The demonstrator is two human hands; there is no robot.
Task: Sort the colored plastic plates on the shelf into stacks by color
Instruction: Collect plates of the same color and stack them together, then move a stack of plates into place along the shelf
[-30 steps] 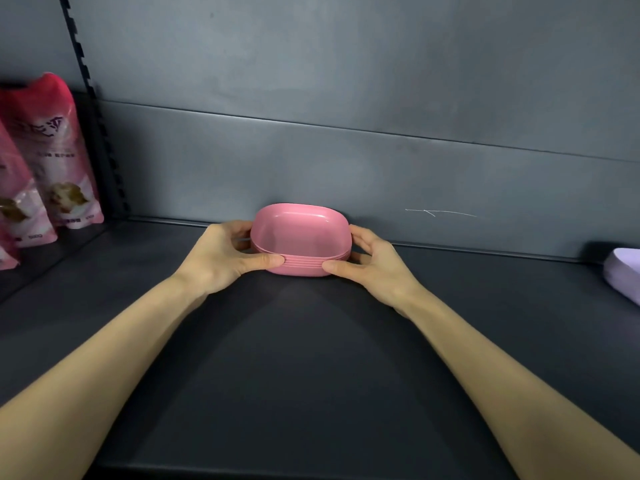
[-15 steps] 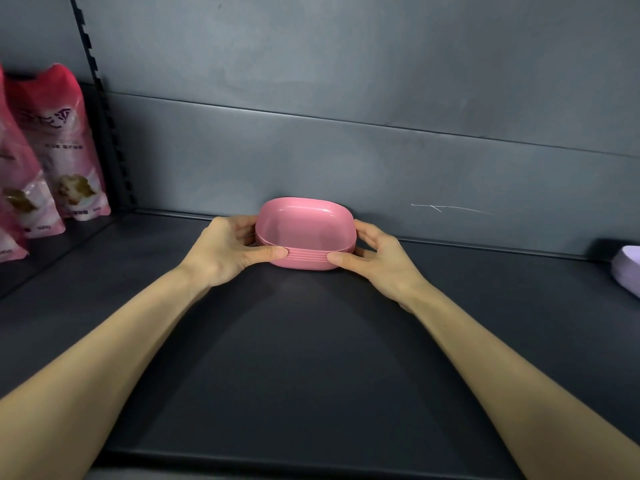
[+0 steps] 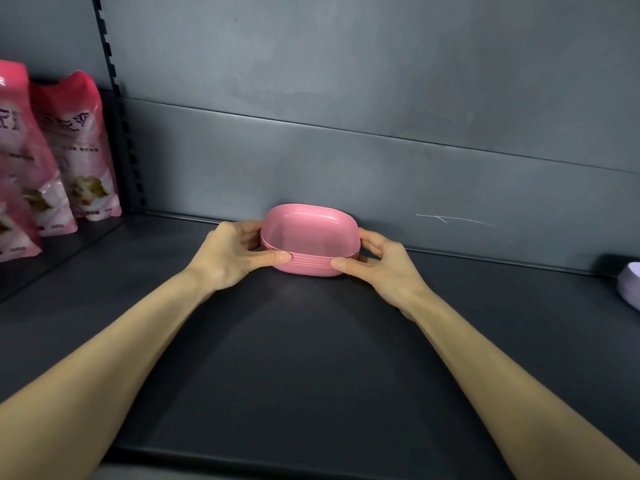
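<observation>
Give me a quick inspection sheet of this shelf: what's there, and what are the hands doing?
Surface: dark matte shelf.
Job's things: pink plate stack by the back panel; lilac plate at the right edge, partly out of view.
Clutter: pink bags standing at the left.
Hands: left hand and right hand grip the pink plate stack's sides.
Cables: nothing seen.
Surroundings: grey back panel bears a white scratch.

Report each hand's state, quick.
Left hand: grips the left side of the pink plate stack, thumb in front, fingers behind.
Right hand: grips the stack's right side likewise.
</observation>
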